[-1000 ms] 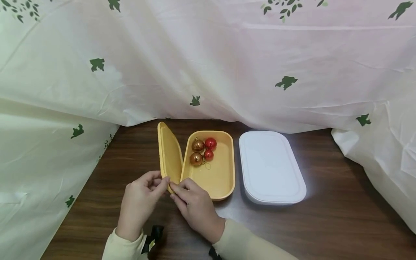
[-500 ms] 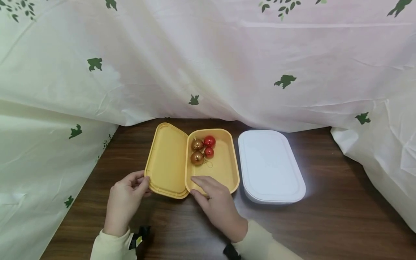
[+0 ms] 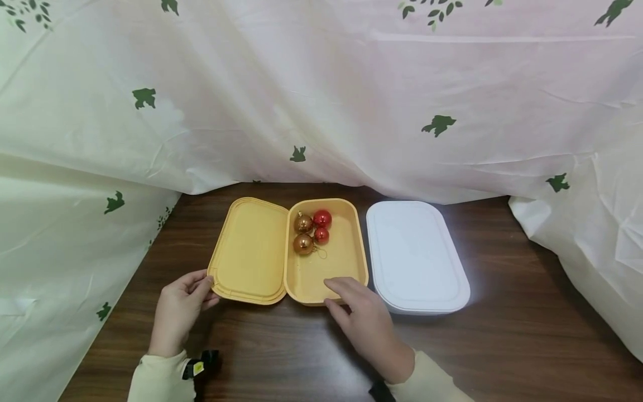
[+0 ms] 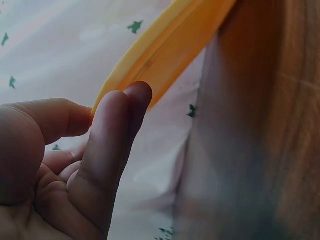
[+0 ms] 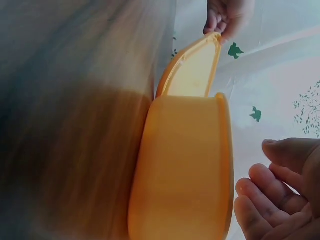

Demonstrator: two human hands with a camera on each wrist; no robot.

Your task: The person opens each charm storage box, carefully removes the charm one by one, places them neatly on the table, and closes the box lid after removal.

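Left hand [image 3: 178, 310] pinching yellow lid [image 3: 248, 251] at near-left corner; right hand [image 3: 369, 324] released, by near edge of yellow box [image 3: 345, 245]; box near table's [image 3: 281, 352] far edge, 4 baubles [image 3: 303, 244] toward its far-left corner

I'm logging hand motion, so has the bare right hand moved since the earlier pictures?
Yes: in the head view, the right hand has shifted right, nearer the white rectangular lidded box.

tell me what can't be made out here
Head view: any contents of the white box, hidden by its top.
Left wrist view: rest of the yellow lid, past the top edge.
Right wrist view: the baubles, hidden by the yellow box; rest of the right hand, beyond the right edge.
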